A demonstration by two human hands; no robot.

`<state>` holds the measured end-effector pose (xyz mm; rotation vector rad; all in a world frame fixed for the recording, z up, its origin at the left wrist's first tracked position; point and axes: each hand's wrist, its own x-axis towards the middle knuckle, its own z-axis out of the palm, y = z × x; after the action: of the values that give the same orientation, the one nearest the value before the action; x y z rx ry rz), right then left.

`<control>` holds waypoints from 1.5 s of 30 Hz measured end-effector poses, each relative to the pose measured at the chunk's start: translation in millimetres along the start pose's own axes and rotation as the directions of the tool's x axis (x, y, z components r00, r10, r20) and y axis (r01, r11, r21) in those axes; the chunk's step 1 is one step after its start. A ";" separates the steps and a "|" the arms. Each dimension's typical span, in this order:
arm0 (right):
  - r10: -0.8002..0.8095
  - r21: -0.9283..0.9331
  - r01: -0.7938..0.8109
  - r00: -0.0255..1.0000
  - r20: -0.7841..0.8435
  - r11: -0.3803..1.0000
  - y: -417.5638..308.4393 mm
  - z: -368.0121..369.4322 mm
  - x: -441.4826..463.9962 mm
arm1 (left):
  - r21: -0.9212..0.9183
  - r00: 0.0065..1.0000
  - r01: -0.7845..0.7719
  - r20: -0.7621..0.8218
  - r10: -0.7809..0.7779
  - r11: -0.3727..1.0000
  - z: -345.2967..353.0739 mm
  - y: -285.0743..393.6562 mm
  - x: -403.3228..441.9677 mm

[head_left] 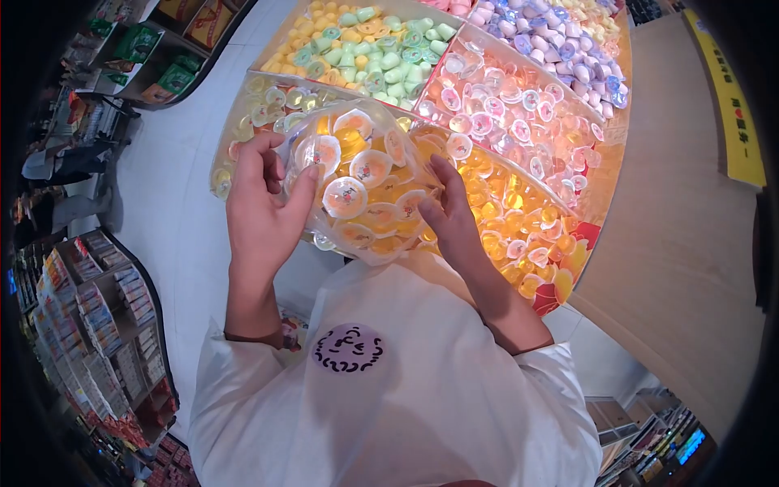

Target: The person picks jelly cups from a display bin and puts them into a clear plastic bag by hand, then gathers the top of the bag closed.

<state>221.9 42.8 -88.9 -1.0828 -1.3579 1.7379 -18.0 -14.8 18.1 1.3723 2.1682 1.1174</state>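
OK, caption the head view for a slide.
Left hand and right hand hold a bag of orange cups by sectioned bins.

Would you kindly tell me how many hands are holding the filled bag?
2: the left hand on the left side of the bag, the right hand on its right side.

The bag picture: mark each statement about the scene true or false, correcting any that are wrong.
1. The right hand grips the clear bag. True.
2. The bag is empty. False: cups with pale round lids show through it.
3. The green cups and purple cups lie in separate compartments. True.
4. The left hand rests on the shirt. False: it is at the bag.
5. The shirt has a round purple print on it. True.
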 end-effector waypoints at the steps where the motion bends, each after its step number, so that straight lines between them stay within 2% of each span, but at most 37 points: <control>1: 0.012 -0.042 -0.014 0.999 -0.034 0.999 2.9 -3.3 0.4 | -0.032 0.996 0.088 0.030 -0.087 0.996 -0.8 2.0 -1.6; 2: 0.010 -0.045 -0.011 0.999 -0.036 0.999 3.5 -6.8 0.3 | -0.036 0.996 0.086 0.030 -0.085 0.996 -0.3 1.9 -3.2; 4: 0.345 0.215 -0.333 0.938 -0.019 0.918 -0.8 -11.0 1.8 | 0.084 0.997 0.058 0.054 -0.062 0.995 1.1 1.1 -5.7; 8: 0.347 0.252 -0.340 0.938 0.018 0.906 1.6 -16.0 2.2 | 0.177 0.986 0.081 0.133 -0.105 0.981 -0.3 6.5 -10.4; 10: 0.359 0.112 -0.363 0.932 0.049 0.925 -6.1 -16.7 -1.9 | 0.071 0.972 0.134 0.184 -0.145 0.988 0.8 5.1 -13.3; 11: 0.356 0.112 -0.360 0.933 0.049 0.926 -5.5 -18.8 -4.3 | 0.071 0.973 0.132 0.182 -0.143 0.989 1.8 2.9 -14.1; 13: 0.309 0.151 -0.337 0.934 0.179 0.929 -1.0 -24.2 -7.7 | -0.083 0.974 0.119 0.205 -0.100 0.989 3.2 -1.9 -14.9; 14: 0.307 0.149 -0.334 0.935 0.178 0.931 0.7 -25.9 -6.7 | -0.086 0.974 0.117 0.203 -0.097 0.989 2.4 -2.1 -14.5; 16: 0.329 0.018 -0.339 0.923 0.199 0.941 2.9 -30.5 -4.5 | -0.177 0.966 0.138 0.240 -0.093 0.974 1.7 -2.7 -13.7; 17: 0.328 0.017 -0.337 0.925 0.194 0.941 3.1 -30.7 -4.1 | -0.180 0.966 0.135 0.243 -0.089 0.974 2.1 -4.4 -13.4; 19: 0.406 0.062 -0.427 0.889 0.213 0.902 3.3 -27.9 -2.3 | -0.357 0.968 0.163 0.237 -0.079 0.920 2.3 -8.6 -12.8; 22: 0.452 0.059 -0.467 0.875 0.175 0.882 8.3 -26.4 -3.7 | -0.420 0.971 0.181 0.221 -0.093 0.889 -5.1 -6.8 -12.0; 26: 0.402 0.095 -0.417 0.904 0.144 0.904 -7.7 -24.2 -6.4 | -0.483 0.986 0.122 0.163 -0.048 0.867 -12.3 -14.5 -12.1; 29: 0.337 0.100 -0.351 0.932 0.137 0.931 -49.6 -17.7 -7.9 | -0.534 0.996 0.062 0.087 -0.018 0.843 -24.4 -15.7 -7.9; 31: 0.226 0.047 -0.240 0.952 0.209 0.970 -74.3 -14.7 -2.6 | -0.694 0.998 0.037 -0.014 -0.065 0.719 -35.9 -23.3 -1.9; 32: 0.220 0.048 -0.235 0.952 0.212 0.971 -85.5 -10.0 -0.2 | -0.692 0.998 0.031 -0.019 -0.061 0.721 -41.2 -25.4 0.8; 34: 0.127 0.021 -0.136 0.959 0.254 0.990 -101.1 1.8 5.5 | -0.766 0.986 -0.093 -0.161 -0.051 0.636 -52.8 -29.2 8.0; 35: 0.119 0.024 -0.130 0.959 0.256 0.991 -101.6 3.8 6.3 | -0.772 0.984 -0.119 -0.177 -0.031 0.624 -58.3 -37.4 9.3; 37: 0.087 -0.137 -0.054 0.963 0.254 0.989 -100.6 7.1 8.1 | -0.773 0.977 -0.114 -0.203 -0.072 0.625 -63.2 -45.5 8.8; 38: 0.091 -0.135 -0.058 0.962 0.257 0.989 -99.0 8.0 6.1 | -0.776 0.968 -0.097 -0.219 -0.122 0.623 -64.4 -48.3 5.6; 42: 0.040 -0.163 0.004 0.963 0.267 0.987 -84.7 3.1 -0.7 | -0.775 0.966 -0.050 -0.197 -0.166 0.631 -55.6 -46.7 -9.0; 44: 0.017 -0.166 0.029 0.962 0.271 0.986 -76.8 -2.6 -2.6 | -0.771 0.978 -0.046 -0.165 -0.130 0.635 -47.9 -39.3 -13.4; 45: 0.040 -0.119 -0.008 0.964 0.261 0.993 -74.5 -5.7 -3.3 | -0.759 0.986 -0.051 -0.141 -0.087 0.649 -46.2 -37.8 -16.4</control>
<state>229.5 59.5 -16.4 -0.9579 -1.6327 1.8918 -62.6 -57.7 16.4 0.8648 1.4471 1.8968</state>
